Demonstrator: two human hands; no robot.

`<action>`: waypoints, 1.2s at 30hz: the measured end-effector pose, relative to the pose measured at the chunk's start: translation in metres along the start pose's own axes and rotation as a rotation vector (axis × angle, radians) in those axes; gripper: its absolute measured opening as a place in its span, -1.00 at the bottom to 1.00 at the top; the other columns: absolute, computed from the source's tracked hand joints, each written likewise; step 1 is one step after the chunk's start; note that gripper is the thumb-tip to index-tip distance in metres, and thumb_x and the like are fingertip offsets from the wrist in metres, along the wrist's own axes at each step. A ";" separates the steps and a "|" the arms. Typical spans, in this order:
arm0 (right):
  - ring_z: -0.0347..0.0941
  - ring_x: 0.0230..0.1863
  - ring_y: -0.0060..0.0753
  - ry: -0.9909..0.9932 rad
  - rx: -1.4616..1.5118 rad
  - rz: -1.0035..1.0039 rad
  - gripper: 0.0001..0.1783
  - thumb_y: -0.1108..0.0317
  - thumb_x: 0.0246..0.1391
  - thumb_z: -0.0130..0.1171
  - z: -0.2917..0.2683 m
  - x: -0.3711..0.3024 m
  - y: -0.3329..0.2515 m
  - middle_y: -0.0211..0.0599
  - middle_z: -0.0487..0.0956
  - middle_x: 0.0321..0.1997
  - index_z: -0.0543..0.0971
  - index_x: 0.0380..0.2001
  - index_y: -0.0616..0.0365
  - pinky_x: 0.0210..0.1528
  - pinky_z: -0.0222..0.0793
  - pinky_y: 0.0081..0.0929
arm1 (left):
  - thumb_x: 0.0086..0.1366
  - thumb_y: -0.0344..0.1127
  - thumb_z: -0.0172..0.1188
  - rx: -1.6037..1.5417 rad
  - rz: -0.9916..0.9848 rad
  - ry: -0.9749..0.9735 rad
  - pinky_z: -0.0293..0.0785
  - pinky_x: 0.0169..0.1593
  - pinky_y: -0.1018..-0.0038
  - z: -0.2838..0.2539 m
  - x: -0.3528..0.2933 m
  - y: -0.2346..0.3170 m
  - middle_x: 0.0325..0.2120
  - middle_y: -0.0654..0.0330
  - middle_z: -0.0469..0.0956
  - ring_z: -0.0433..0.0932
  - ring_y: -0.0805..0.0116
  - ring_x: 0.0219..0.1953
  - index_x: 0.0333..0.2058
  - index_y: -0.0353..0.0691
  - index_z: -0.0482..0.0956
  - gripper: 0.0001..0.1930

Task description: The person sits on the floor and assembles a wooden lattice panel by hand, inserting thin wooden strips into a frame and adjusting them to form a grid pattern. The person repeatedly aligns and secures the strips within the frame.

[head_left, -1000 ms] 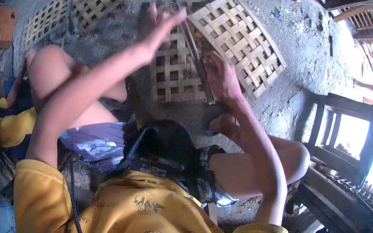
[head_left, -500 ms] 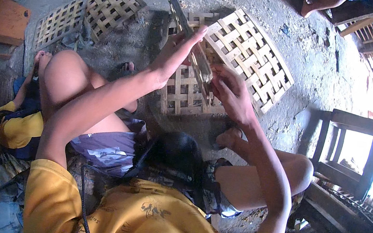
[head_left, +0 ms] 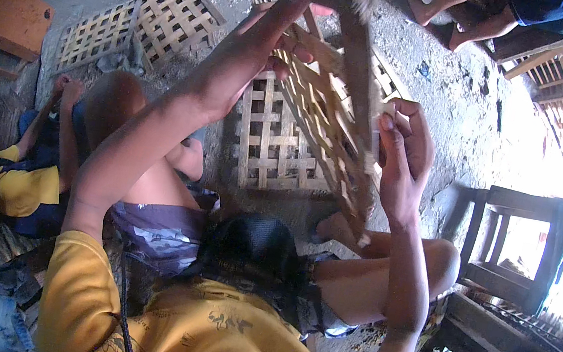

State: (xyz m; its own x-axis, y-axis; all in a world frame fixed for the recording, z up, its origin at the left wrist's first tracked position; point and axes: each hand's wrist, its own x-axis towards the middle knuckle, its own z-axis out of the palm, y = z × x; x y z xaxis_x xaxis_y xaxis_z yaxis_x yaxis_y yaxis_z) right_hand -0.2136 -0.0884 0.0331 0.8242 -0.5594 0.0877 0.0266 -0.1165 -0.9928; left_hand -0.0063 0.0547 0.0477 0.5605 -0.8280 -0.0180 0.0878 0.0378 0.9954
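Note:
A framed panel of woven bamboo strips (head_left: 322, 83) is held up on a steep tilt in front of me, its thick wooden edge bar (head_left: 362, 63) blurred by motion. My left hand (head_left: 253, 50) has its fingers curled at the panel's left side, with the thumb stretched up. At the opposite side, my right hand (head_left: 408, 156) pinches close to the edge bar with thumb and fingers; a small pale bit shows at the fingertips. Beneath the raised panel, another woven panel (head_left: 256, 150) lies flat on the floor, partly covered.
More woven panels (head_left: 174, 15) lie at the far left, near an orange-brown wooden cabinet (head_left: 15, 19). A person in a yellow sleeve (head_left: 21, 190) sits close on my left. Someone's bare legs (head_left: 478, 27) are at the far right. A wooden stool frame (head_left: 513, 246) stands to my right.
The held panel has turned from nearly edge-on to showing its weave. My left hand has risen, and my right hand has moved right along with the panel's edge.

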 end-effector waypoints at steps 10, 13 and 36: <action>0.29 -0.50 -0.78 0.063 0.044 0.026 -0.77 0.30 0.46 0.06 -0.020 0.010 -0.021 -0.47 0.50 -0.44 0.48 0.05 0.18 -0.51 0.07 -0.76 | 0.28 0.10 0.40 0.064 -0.085 -0.043 0.38 -0.01 0.52 -0.006 0.015 -0.013 0.10 0.36 0.55 0.50 0.58 -0.03 0.24 -0.17 0.52 -0.33; 0.35 -0.49 -0.73 0.099 0.039 0.035 -0.77 0.32 0.46 0.06 -0.022 0.009 -0.024 -0.41 0.55 -0.39 0.47 0.07 0.17 -0.53 0.14 -0.74 | 0.35 0.10 0.28 0.091 -0.090 0.055 0.43 0.02 0.50 -0.005 0.022 -0.015 0.13 0.33 0.53 0.51 0.57 0.01 0.24 -0.13 0.53 -0.39; 0.65 -0.08 -0.49 -0.012 -0.278 -0.115 -0.73 0.45 0.34 0.22 0.000 0.005 -0.036 -0.26 0.69 -0.11 0.60 0.08 0.19 -0.07 0.62 -0.47 | 0.27 0.12 0.41 0.301 0.462 -0.048 0.11 0.44 -0.21 0.028 0.020 -0.078 0.49 -0.21 -0.10 -0.07 -0.20 0.53 0.51 -0.16 -0.14 0.10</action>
State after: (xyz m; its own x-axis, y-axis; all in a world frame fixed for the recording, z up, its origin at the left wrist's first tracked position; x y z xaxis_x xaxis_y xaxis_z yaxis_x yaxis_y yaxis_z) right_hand -0.2104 -0.0872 0.0693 0.8315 -0.5199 0.1959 -0.0343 -0.4000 -0.9159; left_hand -0.0247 0.0194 -0.0275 0.4457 -0.7881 0.4247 -0.4019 0.2477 0.8815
